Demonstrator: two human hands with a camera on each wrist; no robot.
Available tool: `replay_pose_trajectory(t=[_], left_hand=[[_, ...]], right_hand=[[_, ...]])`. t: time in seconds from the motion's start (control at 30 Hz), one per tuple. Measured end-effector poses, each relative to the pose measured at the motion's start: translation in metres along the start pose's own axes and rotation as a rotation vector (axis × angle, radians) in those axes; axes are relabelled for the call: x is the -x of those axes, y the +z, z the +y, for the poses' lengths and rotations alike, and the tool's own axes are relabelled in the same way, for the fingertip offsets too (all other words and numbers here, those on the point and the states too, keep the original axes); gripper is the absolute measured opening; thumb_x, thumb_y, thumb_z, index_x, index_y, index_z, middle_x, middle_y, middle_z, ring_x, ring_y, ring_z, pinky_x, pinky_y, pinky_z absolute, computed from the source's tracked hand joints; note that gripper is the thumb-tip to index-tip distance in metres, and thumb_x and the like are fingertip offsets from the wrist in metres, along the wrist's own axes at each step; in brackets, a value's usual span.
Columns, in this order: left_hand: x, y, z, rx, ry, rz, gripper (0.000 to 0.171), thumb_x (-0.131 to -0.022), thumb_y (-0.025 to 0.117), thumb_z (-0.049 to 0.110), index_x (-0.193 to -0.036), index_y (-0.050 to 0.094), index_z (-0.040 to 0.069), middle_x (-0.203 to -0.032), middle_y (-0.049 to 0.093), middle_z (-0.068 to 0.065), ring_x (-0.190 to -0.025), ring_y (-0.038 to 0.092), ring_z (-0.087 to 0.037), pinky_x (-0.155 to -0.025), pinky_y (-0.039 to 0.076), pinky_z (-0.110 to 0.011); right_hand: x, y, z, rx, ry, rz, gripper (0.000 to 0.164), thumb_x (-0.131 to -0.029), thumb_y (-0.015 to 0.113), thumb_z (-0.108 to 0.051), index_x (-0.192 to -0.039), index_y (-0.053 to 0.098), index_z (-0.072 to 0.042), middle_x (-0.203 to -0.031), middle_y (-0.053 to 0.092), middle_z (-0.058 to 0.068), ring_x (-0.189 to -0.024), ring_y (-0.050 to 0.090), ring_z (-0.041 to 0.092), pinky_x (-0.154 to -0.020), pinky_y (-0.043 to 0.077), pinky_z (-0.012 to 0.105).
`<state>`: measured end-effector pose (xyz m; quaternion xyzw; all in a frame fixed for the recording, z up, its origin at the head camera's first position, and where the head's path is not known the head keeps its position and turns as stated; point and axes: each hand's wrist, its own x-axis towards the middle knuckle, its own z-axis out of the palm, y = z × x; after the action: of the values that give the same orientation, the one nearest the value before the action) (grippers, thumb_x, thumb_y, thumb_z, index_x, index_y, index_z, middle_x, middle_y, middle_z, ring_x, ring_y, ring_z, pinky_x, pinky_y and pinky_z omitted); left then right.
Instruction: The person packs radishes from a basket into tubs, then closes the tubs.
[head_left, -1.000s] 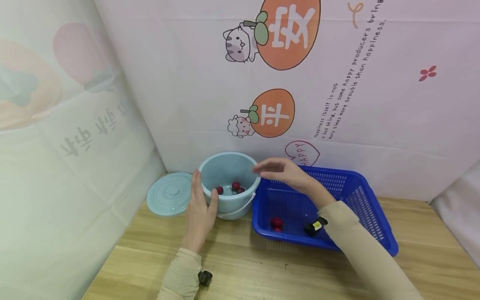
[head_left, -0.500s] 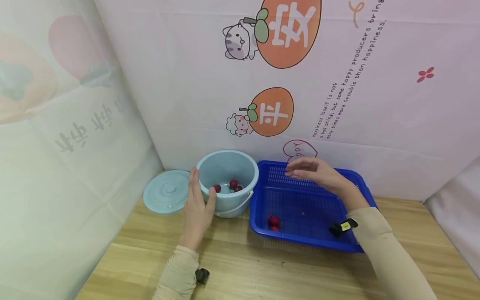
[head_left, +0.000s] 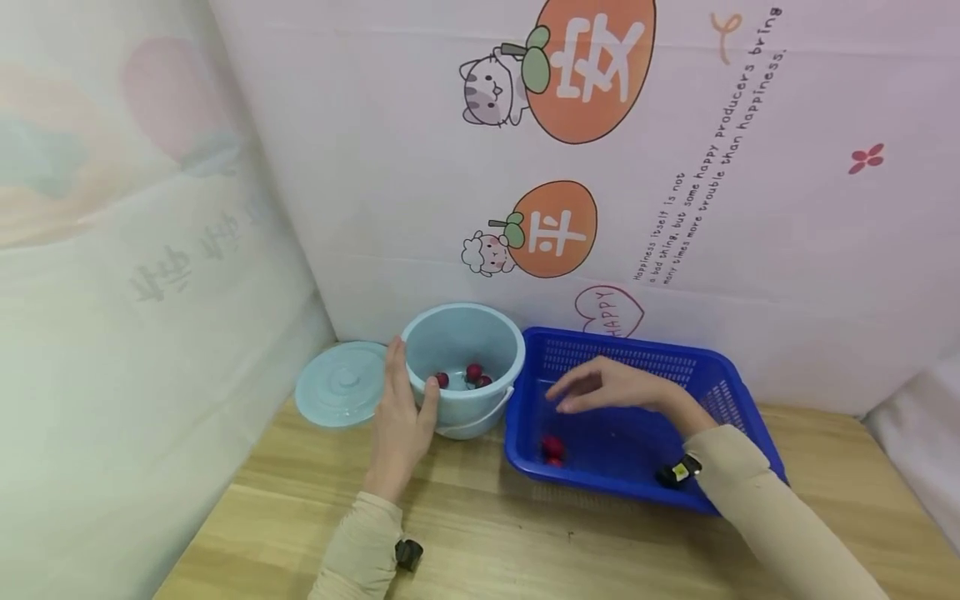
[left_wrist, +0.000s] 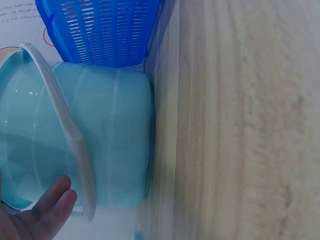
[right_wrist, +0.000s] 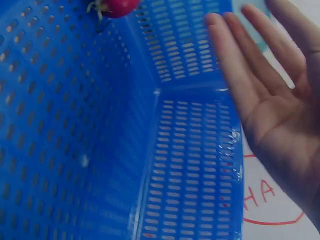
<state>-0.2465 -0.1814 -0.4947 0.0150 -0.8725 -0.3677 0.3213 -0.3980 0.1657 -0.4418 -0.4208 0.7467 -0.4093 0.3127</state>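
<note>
My left hand (head_left: 403, 425) lies along the near left side of a light blue bucket (head_left: 468, 408), fingers straight against its wall and thumb at the rim. Several small red radishes (head_left: 474, 372) rest on the bucket's bottom. Over the blue plastic basket (head_left: 600, 482), my right hand (head_left: 611, 386) hovers with relaxed fingers and holds nothing. Two red radishes (head_left: 553, 447) lie in the basket's near left corner, below the right fingertips. The right wrist view shows one radish (right_wrist: 120, 6) with a stringy stem end, apart from the hand. In the left wrist view the bucket's white handle (left_wrist: 75, 140) hangs down its side.
A light blue lid (head_left: 343, 385) lies left of the bucket, close to the cloth-covered wall. The basket stands right beside the bucket on the wooden table (head_left: 480, 533). A printed cloth (head_left: 420, 208) hangs behind them.
My right hand has moved from the bucket's rim to the right, over the basket, then come down lower toward the radishes. The left hand has stayed at the bucket.
</note>
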Motion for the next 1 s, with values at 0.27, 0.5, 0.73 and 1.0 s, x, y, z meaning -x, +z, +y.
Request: replay_pose_trajectory(t=[0.27,0.5,0.73,1.0], left_hand=[[0.002,0.004,-0.001,0.01,-0.007,0.002,0.076,-0.109,0.051,0.043,-0.169,0.021,0.009,-0.176,0.019,-0.002,-0.128,0.06,-0.047,-0.092,0.056,-0.063],[-0.002,0.001,-0.003,0.01,0.013,0.007,0.075,-0.108,0.052,0.041,-0.169,0.021,0.008,-0.176,0.02,-0.004,-0.13,0.059,-0.045,-0.095,0.055,-0.062],[-0.003,0.001,-0.003,0.016,0.009,0.004,0.074,-0.109,0.049,0.043,-0.169,0.022,0.009,-0.176,0.02,-0.004,-0.124,0.062,-0.046,-0.088,0.057,-0.062],[-0.005,0.002,-0.004,0.011,0.005,0.001,0.075,-0.109,0.046,0.046,-0.169,0.021,0.009,-0.176,0.019,-0.003,-0.118,0.064,-0.046,-0.083,0.059,-0.061]], right_hand=[[-0.005,0.017,0.011,0.089,0.043,-0.186,0.034,-0.1,0.074,-0.015,-0.132,0.072,-0.002,-0.13,0.073,0.013,-0.112,0.073,0.026,-0.093,0.059,0.032],[-0.019,0.027,0.012,0.098,0.028,-0.325,0.036,-0.098,0.076,-0.012,-0.133,0.071,-0.004,-0.126,0.073,0.01,-0.11,0.073,0.029,-0.091,0.06,0.032],[-0.026,0.033,0.018,0.25,-0.016,-0.314,0.035,-0.097,0.078,-0.02,-0.13,0.074,-0.01,-0.12,0.073,-0.002,-0.102,0.071,0.014,-0.089,0.059,0.031],[-0.031,0.032,0.015,0.286,0.005,-0.298,0.034,-0.095,0.08,-0.021,-0.127,0.076,-0.01,-0.114,0.073,-0.003,-0.095,0.071,0.012,-0.081,0.059,0.027]])
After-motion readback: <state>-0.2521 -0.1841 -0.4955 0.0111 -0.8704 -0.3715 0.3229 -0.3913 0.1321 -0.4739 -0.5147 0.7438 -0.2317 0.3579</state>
